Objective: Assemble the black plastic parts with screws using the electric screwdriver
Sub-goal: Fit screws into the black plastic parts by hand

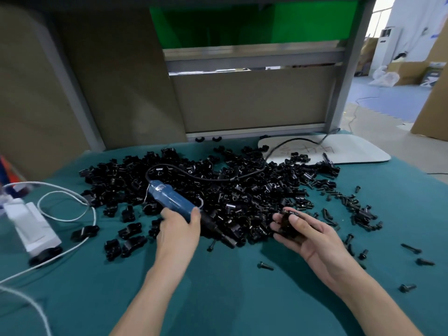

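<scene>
Head view. The only tray-like thing is a flat white board (358,151) with rounded corners at the far right of the table. It carries handwritten marks, a few black pieces along its near edge, and a black cable (218,178) running across it.

The black plastic parts (242,187) lie loose in a broad heap on the teal cloth (230,299), mid-table, just beyond your hands. They are small, glossy, chunky clamp-like shapes. Strays sit apart on the left side. Short dark screws (349,202) are scattered to the right of the heap, some well apart near the table edge.

Your left hand (178,229) is wrapped round the electric screwdriver (169,200), which has a blue cylindrical body. Its dark nose slants down-right into the heap, and the cable leaves its far end.

Your right hand (303,231) is palm up, with fingers and thumb curled about a dark piece (289,225). It is blurred, so you cannot tell its exact shape.

At left, a white boxy device (36,224) and a looped white cord (68,197) rest on the cloth.
</scene>
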Available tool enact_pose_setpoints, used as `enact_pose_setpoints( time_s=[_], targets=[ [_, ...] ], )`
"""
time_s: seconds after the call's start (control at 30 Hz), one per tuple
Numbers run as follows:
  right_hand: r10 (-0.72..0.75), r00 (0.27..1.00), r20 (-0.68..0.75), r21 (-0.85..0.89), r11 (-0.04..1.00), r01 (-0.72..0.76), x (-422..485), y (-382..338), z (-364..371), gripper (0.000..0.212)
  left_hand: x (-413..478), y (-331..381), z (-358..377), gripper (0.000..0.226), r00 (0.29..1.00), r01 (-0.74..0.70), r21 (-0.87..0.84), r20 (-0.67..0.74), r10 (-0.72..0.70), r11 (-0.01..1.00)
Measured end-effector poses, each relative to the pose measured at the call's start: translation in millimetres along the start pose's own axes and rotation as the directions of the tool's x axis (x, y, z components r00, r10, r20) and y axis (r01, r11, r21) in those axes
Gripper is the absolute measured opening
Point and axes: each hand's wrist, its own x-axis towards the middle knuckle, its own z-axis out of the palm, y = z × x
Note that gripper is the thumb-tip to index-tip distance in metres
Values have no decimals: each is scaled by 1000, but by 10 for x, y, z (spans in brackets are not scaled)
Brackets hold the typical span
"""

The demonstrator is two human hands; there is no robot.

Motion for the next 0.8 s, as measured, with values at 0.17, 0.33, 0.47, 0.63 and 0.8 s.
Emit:
enact_pose_setpoints(
  time_s=[0.17, 0.33, 0.47, 0.63, 0.8],
  targets=[
    [-1, 995, -100, 155, 988, 17, -10, 33, 141, 44, 392, 207, -13, 74, 965, 250, -70, 96, -243, 966],
    [0, 990, -143, 192, 981, 28, -26, -26, 75, 45, 548, 152, 106, 35, 979, 194, -392, 131, -155, 899],
    [17, 990, -144, 205, 979, 13, 44, -42, 10, 45, 413, 458, -111, 15, 988, 127, -738, 157, -14, 662],
    [40, 995, -91, 168, 986, -24, 124, -19, -8, 47, 190, 1167, -391, 25, 913, 79, -984, 136, 385, 160],
    [34, 992, -121, 151, 988, -15, 170, -21, -39, 45, 81, 1379, -108, 15, 927, -21, -999, -9, 376, 29]
  ],
)
